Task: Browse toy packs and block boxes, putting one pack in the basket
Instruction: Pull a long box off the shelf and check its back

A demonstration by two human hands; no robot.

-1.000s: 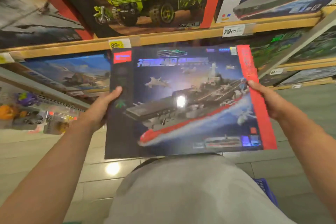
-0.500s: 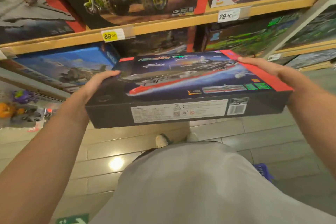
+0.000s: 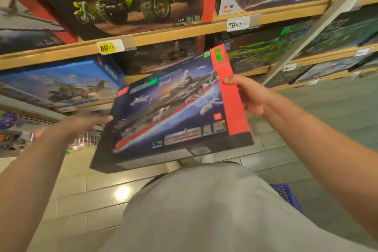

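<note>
One block box (image 3: 173, 112), the warship one, sits tilted at the middle of the view, its red strip toward 1 o'clock; the right hand (image 3: 248, 96) pinches that red edge, thumb on the face, while the left hand (image 3: 86, 122) at 9 o'clock lies blurred against the dark side (curled round it or flat, I cannot tell). It looks stiff, flat, glossy and probably slippery, likely loose inside, so hold both short edges. Two hands, one held box, one blue basket (image 3: 286, 196) at 5 o'clock.
</note>
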